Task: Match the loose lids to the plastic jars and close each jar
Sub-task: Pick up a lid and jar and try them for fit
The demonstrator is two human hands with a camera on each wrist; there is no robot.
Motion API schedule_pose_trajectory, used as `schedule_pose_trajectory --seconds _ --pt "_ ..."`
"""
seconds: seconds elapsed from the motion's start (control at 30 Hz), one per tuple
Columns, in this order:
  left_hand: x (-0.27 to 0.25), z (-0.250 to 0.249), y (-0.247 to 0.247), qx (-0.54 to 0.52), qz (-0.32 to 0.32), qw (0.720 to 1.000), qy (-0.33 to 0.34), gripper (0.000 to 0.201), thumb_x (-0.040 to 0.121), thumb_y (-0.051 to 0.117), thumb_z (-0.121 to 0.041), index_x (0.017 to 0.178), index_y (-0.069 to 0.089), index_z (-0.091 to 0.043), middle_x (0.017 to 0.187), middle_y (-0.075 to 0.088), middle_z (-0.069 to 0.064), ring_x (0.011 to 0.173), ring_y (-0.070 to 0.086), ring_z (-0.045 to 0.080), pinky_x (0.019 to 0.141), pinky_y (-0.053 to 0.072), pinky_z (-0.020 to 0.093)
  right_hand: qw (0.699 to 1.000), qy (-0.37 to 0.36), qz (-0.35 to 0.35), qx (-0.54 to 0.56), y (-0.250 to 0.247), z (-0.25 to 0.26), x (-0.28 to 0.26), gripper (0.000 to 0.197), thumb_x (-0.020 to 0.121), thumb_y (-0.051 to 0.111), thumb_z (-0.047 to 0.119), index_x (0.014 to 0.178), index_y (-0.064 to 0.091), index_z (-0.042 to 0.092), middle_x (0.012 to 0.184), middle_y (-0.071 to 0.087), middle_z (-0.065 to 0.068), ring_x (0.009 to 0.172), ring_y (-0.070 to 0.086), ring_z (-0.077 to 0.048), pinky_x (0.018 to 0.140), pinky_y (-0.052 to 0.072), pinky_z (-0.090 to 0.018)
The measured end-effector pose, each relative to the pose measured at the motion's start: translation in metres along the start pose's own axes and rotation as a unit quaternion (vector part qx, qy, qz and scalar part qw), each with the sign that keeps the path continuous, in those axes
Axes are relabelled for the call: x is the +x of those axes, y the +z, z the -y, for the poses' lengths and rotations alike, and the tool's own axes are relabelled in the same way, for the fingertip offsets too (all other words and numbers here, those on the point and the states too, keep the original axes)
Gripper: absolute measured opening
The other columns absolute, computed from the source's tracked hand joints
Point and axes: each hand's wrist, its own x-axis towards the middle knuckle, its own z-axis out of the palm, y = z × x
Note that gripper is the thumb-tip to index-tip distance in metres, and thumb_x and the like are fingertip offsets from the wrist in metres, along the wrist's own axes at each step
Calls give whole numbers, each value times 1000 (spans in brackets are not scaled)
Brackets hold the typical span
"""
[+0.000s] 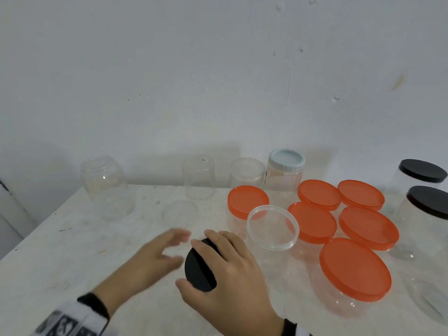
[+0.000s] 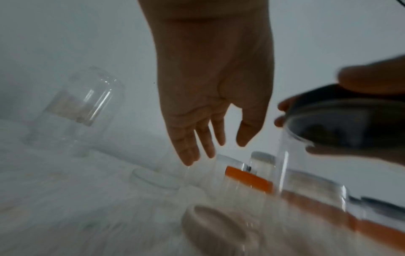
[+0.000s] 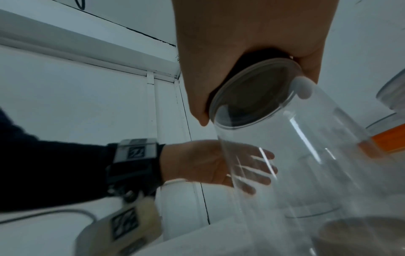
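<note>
My right hand grips a black lid from above, fingers curled round its rim. The right wrist view shows the black lid sitting on the mouth of a clear jar, which hangs tilted below it. My left hand is open with spread fingers, just left of the lid and blurred. In the right wrist view the left hand shows beside and behind the jar wall; whether it touches the jar I cannot tell. In the left wrist view the left hand holds nothing.
An open clear jar and an upturned clear jar stand at the back left. A loose clear lid lies before them. A clear-lidded jar, several orange-lidded jars, a blue-lidded jar and two black-lidded jars crowd the right.
</note>
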Motion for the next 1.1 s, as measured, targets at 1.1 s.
schedule_pose_trajectory --seconds 1.1 --pt "148 42 -4 359 21 922 -142 90 81 58 -62 146 14 -18 142 31 9 126 43 24 100 41 32 995 27 -62 -71 -7 -10 22 17 70 58 39 58 71 38 72 70 13 55 63 -10 57 54 -17"
